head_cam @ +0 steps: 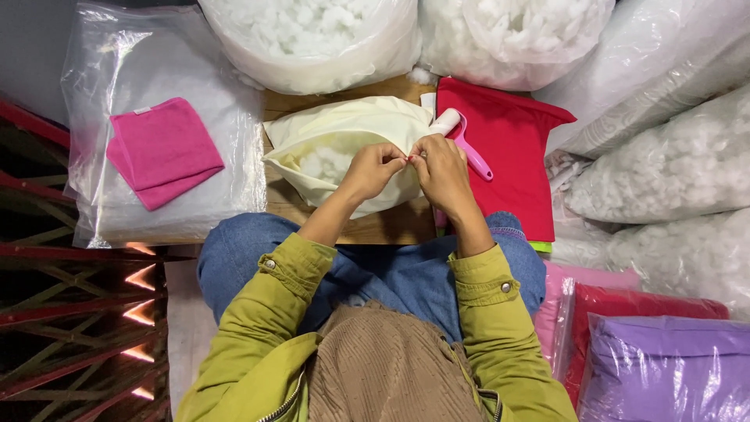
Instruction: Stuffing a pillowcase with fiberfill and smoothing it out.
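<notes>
A pale cream pillow cover (336, 129) stuffed with white fibre lies on a small wooden board (383, 227) in front of my knees. My left hand (373, 168) and my right hand (440, 168) meet at its open near edge, fingertips pinching the fabric together. White filling shows through the opening to the left of my left hand. A pink-handled lint roller (462, 141) rests just beyond my right hand, on a red fabric cover (512, 156).
Big clear bags of white stuffing (312, 39) crowd the top and right. A folded pink cloth (160, 152) lies on a plastic bag (117, 211) at left. Packed red and purple covers (664, 367) sit at lower right. A dark metal rack (70, 328) fills the lower left.
</notes>
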